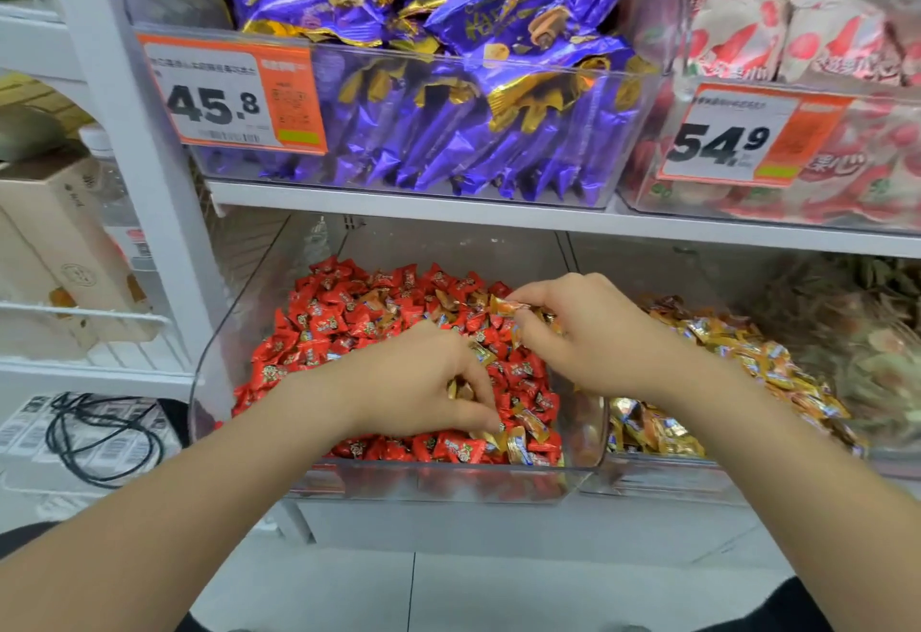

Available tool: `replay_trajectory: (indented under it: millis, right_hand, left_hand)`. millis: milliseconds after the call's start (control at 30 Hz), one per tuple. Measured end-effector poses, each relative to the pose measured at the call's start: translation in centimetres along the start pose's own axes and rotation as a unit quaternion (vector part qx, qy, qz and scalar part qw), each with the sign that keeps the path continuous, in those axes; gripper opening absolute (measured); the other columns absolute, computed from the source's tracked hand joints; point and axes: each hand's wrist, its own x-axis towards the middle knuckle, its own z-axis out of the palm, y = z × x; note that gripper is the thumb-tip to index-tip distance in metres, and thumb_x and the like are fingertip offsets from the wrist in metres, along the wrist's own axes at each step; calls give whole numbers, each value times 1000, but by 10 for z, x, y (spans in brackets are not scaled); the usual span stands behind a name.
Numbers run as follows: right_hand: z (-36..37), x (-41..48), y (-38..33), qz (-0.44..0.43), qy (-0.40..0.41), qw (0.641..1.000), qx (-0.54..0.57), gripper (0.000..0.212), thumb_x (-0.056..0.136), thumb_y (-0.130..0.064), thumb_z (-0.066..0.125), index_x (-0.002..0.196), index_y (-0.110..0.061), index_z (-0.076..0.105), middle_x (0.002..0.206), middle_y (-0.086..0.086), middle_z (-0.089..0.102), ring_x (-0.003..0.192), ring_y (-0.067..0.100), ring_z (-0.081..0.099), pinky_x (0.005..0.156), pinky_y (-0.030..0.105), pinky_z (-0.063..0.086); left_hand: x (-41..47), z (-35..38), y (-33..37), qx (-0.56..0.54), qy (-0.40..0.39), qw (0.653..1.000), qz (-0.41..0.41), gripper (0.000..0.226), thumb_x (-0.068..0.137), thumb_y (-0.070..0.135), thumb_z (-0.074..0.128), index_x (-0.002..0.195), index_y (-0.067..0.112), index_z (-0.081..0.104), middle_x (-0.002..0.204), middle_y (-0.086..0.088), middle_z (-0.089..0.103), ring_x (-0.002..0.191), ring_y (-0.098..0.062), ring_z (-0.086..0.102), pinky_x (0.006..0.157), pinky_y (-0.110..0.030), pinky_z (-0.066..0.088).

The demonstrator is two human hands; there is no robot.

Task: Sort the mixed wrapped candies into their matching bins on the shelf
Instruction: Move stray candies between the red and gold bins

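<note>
Gold foil candies [506,306] are pinched by left hand [413,377] and right hand [588,332]; red wrapped candies [324,322] should be left in their clear plastic bin [448,477].

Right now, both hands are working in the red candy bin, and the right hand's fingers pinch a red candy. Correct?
No. The left hand and right hand are working in the red candy bin, but the head view shows the right hand's fingers pinching a gold candy, not a red one.
</note>
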Motion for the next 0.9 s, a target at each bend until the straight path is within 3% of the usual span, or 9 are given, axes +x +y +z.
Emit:
replay_trajectory:
  millis: [133, 267, 367, 467, 533, 667, 733, 800, 900]
  right_hand:
    - [2, -7, 2, -27, 25, 999, 9, 33, 107, -31, 49, 125, -22, 74, 105, 4, 80, 103, 25, 72, 98, 38, 48]
    - [8, -8, 2, -39, 24, 999, 5, 32, 106, -28, 50, 127, -20, 74, 104, 2, 79, 103, 24, 71, 97, 35, 46]
    - [10, -5, 3, -26, 23, 999, -4, 35, 107, -31, 50, 133, -20, 71, 106, 2, 80, 106, 27, 70, 100, 24, 37]
    - [7, -4, 3, -5, 22, 1000, -5, 36, 106, -34, 49, 133, -23, 71, 100, 6, 80, 103, 30, 70, 100, 24, 37]
    - [3, -2, 0, 11, 24, 1000, 3, 34, 106, -33, 49, 128, -23, 73, 88, 6, 79, 89, 27, 72, 98, 27, 44]
    - [-7, -4, -6, 60, 56, 995, 61, 28, 100, -32, 54, 109, -25, 80, 71, 6, 74, 69, 21, 71, 72, 32, 54]
    - [-8, -6, -7, 79, 34, 993, 87, 26, 100, -33, 57, 96, -23, 80, 66, 4, 71, 60, 16, 65, 66, 34, 53]
    - [-6, -10, -9, 92, -8, 990, 109, 28, 100, -32, 58, 89, -15, 77, 58, 5, 61, 50, 11, 49, 57, 32, 49]
    - [2, -16, -16, 97, -22, 986, 134, 33, 101, -32, 57, 83, -10, 73, 59, 12, 56, 49, 13, 42, 54, 34, 46]
  left_hand:
    - [7, 13, 2, 107, -62, 992, -25, 41, 84, 60, 77, 115, 33, 77, 100, 13, 74, 91, -7, 65, 80, -36, 56]
    - [14, 19, 17, 211, -80, 973, -54, 35, 90, 51, 73, 118, 30, 71, 93, 6, 61, 98, -21, 63, 62, -30, 43]
    - [12, 24, 18, 224, -62, 971, -54, 24, 92, 46, 69, 104, 25, 70, 83, 5, 55, 90, -23, 61, 65, -33, 48]
    - [7, 15, 9, 118, -13, 991, -58, 24, 93, 48, 69, 92, 25, 69, 79, 8, 64, 79, -13, 61, 71, -35, 54]
    - [4, 4, 6, 51, 47, 995, -74, 23, 94, 51, 70, 91, 28, 67, 71, 12, 61, 69, -2, 57, 64, -31, 45]
    - [-2, -8, -1, -127, 118, 974, -143, 23, 96, 45, 71, 94, 26, 59, 47, 9, 46, 42, -8, 40, 46, -23, 32]
    - [-4, -8, 1, -245, 114, 946, -177, 24, 97, 39, 71, 97, 20, 56, 53, 0, 41, 48, -19, 38, 46, -23, 32]
    - [-5, -5, 6, -312, 123, 922, -194, 27, 99, 37, 70, 101, 15, 55, 67, -9, 37, 54, -19, 36, 47, -24, 30]
    - [-3, -2, 13, -360, 154, 896, -210, 24, 100, 37, 69, 100, 14, 60, 74, -6, 43, 53, -18, 42, 46, -24, 31]
